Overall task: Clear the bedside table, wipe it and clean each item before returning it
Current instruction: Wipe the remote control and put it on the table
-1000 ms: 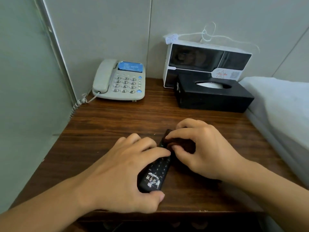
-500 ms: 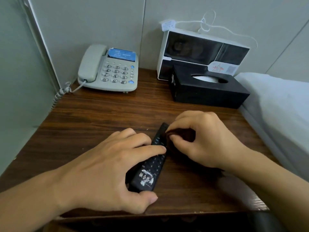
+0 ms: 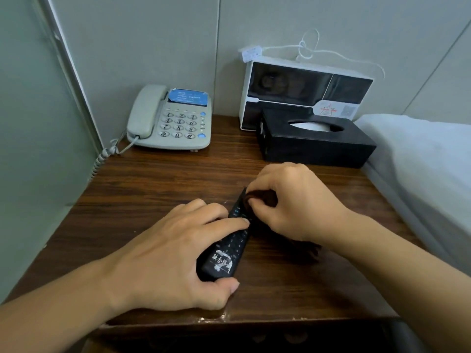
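So the black remote [image 3: 226, 247] is lying on the wooden counter [image 3: 158, 189], a bit toward 6 o'clock from the middle, angled so its far end points to about 1 o'clock. The left hand [image 3: 175, 253] is clamped around the near half of it: thumb tucked under the near end by the white lettering, fingers curled over the top, and the index finger stretched along the button side. That hand is definitely gripping, not just resting.

The right hand [image 3: 295, 202] is at the far end of the remote, fingers curled in tight and pinching a small dark brown cloth [image 3: 260, 198] against the top of the remote. More of that cloth seems to spill out under the palm toward 5 o'clock, though it blends into the wood so I can't tell exactly where it ends. The two hands are nearly touching, the left index fingertip sitting right beside the right thumb.

Back of the counter: a beige corded phone [image 3: 170, 118] at 11 o'clock, a black tissue box [image 3: 316, 143] at 1 o'clock, and a black-and-white box [image 3: 303, 85] standing right behind the tissue box against the wall. White bedding [image 3: 428, 159] runs along the 3 o'clock side.
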Demonstrator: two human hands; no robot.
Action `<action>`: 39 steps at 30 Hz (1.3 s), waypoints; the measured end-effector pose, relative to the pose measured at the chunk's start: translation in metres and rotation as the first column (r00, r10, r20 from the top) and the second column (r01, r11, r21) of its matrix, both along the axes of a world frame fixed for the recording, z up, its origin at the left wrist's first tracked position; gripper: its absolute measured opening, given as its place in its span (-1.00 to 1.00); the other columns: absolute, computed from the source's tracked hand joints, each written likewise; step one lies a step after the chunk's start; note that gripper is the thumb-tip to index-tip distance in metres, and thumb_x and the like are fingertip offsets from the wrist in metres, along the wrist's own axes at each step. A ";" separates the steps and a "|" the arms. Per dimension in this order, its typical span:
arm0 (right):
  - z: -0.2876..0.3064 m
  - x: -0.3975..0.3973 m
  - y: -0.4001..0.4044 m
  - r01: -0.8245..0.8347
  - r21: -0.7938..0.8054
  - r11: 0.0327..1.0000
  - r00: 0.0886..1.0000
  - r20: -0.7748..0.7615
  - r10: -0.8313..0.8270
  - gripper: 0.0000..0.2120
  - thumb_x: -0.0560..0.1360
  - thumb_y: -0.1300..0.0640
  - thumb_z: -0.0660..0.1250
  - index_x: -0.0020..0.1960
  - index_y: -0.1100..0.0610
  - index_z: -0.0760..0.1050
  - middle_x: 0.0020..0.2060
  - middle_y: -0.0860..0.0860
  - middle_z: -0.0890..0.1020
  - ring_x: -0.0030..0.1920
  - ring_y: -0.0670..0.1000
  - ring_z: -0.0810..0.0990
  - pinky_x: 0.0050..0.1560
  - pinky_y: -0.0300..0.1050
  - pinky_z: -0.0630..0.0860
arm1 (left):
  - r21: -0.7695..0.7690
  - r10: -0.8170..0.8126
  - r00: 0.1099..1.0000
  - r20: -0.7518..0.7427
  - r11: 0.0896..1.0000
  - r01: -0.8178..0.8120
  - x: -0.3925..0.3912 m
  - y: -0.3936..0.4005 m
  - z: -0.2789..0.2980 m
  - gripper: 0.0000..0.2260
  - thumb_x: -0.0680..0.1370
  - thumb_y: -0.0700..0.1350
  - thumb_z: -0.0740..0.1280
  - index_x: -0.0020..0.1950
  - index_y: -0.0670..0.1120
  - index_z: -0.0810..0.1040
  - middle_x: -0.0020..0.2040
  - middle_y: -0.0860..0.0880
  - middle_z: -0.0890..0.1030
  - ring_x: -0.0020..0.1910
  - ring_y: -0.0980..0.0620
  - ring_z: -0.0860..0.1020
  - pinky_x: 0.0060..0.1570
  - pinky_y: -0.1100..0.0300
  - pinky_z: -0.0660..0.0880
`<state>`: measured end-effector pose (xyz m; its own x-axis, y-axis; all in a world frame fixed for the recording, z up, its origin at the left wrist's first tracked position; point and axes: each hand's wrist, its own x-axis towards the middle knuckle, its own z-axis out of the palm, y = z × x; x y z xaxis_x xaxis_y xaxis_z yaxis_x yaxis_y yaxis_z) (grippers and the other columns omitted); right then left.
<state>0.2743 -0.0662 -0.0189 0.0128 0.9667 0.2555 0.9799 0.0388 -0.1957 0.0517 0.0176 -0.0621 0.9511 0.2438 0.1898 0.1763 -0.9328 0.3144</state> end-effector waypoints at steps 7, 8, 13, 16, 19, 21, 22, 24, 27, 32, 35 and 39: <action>0.000 0.003 0.001 0.057 0.016 0.998 0.996 -0.066 -0.056 -0.84 0.56 0.03 0.41 0.09 -0.05 0.73 -0.01 -0.13 0.68 -0.01 -0.09 0.63 0.07 -0.05 0.62 | -0.013 0.006 1.000 -0.008 1.000 -0.007 0.001 -0.003 0.001 -0.21 0.37 0.42 0.34 0.58 0.22 0.31 0.24 0.37 0.32 0.25 0.27 0.33 0.30 0.30 0.28; 0.001 0.003 -0.002 0.020 -0.022 1.000 0.998 -0.067 -0.021 -0.84 0.55 0.03 0.42 0.10 -0.05 0.73 -0.02 -0.14 0.67 -0.02 -0.12 0.62 0.04 -0.09 0.62 | -0.011 0.004 1.000 -0.010 1.000 -0.005 0.001 -0.003 0.001 -0.21 0.37 0.42 0.33 0.57 0.23 0.31 0.24 0.37 0.32 0.24 0.27 0.34 0.29 0.29 0.30; 0.002 0.005 0.001 0.095 -0.007 0.995 0.990 -0.103 -0.095 -0.80 0.56 0.03 0.43 0.16 -0.04 0.71 0.05 -0.13 0.68 0.02 -0.11 0.63 0.09 -0.08 0.63 | -0.029 0.008 1.000 -0.015 1.000 -0.008 0.002 -0.004 0.004 -0.21 0.39 0.42 0.31 0.60 0.21 0.29 0.23 0.36 0.31 0.24 0.27 0.33 0.32 0.32 0.27; 0.001 0.004 -0.002 0.023 -0.049 0.999 0.997 -0.067 -0.027 -0.82 0.56 0.02 0.42 0.13 -0.06 0.72 0.01 -0.15 0.67 -0.01 -0.13 0.62 0.05 -0.12 0.62 | -0.014 0.003 1.000 -0.023 1.000 -0.004 0.001 -0.005 0.005 -0.21 0.38 0.42 0.32 0.58 0.21 0.31 0.23 0.37 0.30 0.23 0.27 0.33 0.33 0.32 0.26; 0.001 0.007 -0.003 0.050 -0.036 0.998 0.993 -0.108 -0.054 -0.81 0.56 0.01 0.43 0.14 -0.06 0.72 0.02 -0.16 0.67 0.01 -0.12 0.63 0.07 -0.10 0.63 | -0.020 -0.005 0.999 -0.036 1.000 0.004 0.000 -0.005 0.004 -0.21 0.38 0.41 0.34 0.58 0.21 0.32 0.21 0.36 0.30 0.22 0.27 0.33 0.32 0.39 0.19; -0.001 0.004 0.002 0.089 0.035 0.995 0.994 -0.066 -0.086 -0.81 0.56 0.03 0.42 0.15 -0.04 0.72 0.04 -0.12 0.68 0.04 -0.05 0.63 0.12 -0.03 0.62 | -0.012 -0.001 0.999 -0.038 1.000 0.001 0.000 -0.004 0.004 -0.21 0.38 0.40 0.35 0.58 0.20 0.32 0.20 0.34 0.31 0.21 0.26 0.34 0.31 0.42 0.17; -0.002 0.002 0.003 0.075 0.039 0.996 0.997 -0.035 -0.074 -0.81 0.56 0.03 0.41 0.15 -0.05 0.71 0.04 -0.11 0.67 0.05 -0.04 0.61 0.14 -0.02 0.60 | -0.013 0.001 0.999 -0.037 1.000 -0.001 0.001 -0.004 0.005 -0.21 0.38 0.40 0.35 0.58 0.20 0.32 0.20 0.34 0.32 0.21 0.26 0.34 0.30 0.42 0.18; 0.002 0.001 -0.001 0.005 -0.036 0.999 1.000 0.026 -0.004 -0.81 0.57 0.02 0.40 0.16 -0.07 0.70 0.04 -0.12 0.65 0.04 -0.05 0.58 0.15 -0.07 0.57 | -0.021 -0.003 0.999 -0.048 1.000 0.002 0.001 -0.005 0.006 -0.21 0.38 0.40 0.34 0.58 0.22 0.30 0.22 0.36 0.30 0.24 0.27 0.33 0.30 0.40 0.22; 0.008 0.005 -0.003 -0.032 -0.087 0.996 0.999 0.035 0.035 -0.81 0.57 0.01 0.40 0.14 -0.06 0.71 0.01 -0.11 0.65 0.01 -0.06 0.59 0.12 -0.06 0.59 | -0.020 -0.012 0.999 -0.049 1.000 0.011 0.000 -0.006 0.007 -0.22 0.38 0.38 0.33 0.58 0.23 0.29 0.23 0.37 0.29 0.25 0.29 0.31 0.29 0.38 0.24; -0.003 0.006 0.010 0.047 0.034 0.998 0.995 0.081 -0.050 -0.80 0.58 0.01 0.39 0.17 -0.07 0.70 0.06 -0.09 0.65 0.03 0.00 0.51 0.08 -0.01 0.58 | -0.022 0.008 0.999 -0.045 1.000 -0.009 0.001 -0.007 0.005 -0.21 0.38 0.40 0.33 0.59 0.22 0.30 0.22 0.36 0.30 0.24 0.29 0.32 0.30 0.38 0.21; 0.002 0.019 0.002 0.091 0.060 0.994 0.994 0.055 -0.094 -0.81 0.57 0.02 0.41 0.16 -0.08 0.70 0.04 -0.12 0.63 0.03 0.00 0.51 0.08 -0.06 0.55 | -0.020 0.005 0.999 -0.045 1.000 -0.006 0.001 -0.006 0.004 -0.20 0.38 0.41 0.33 0.59 0.24 0.27 0.22 0.37 0.28 0.25 0.30 0.30 0.30 0.37 0.21; 0.006 0.023 -0.004 0.024 -0.003 1.000 1.000 0.019 -0.024 -0.80 0.56 0.02 0.43 0.17 -0.09 0.69 0.03 -0.18 0.61 0.03 -0.07 0.53 0.11 -0.17 0.48 | -0.020 0.003 0.999 -0.043 1.000 -0.004 0.001 -0.005 0.004 -0.20 0.39 0.41 0.34 0.60 0.26 0.25 0.23 0.37 0.28 0.26 0.30 0.30 0.31 0.39 0.19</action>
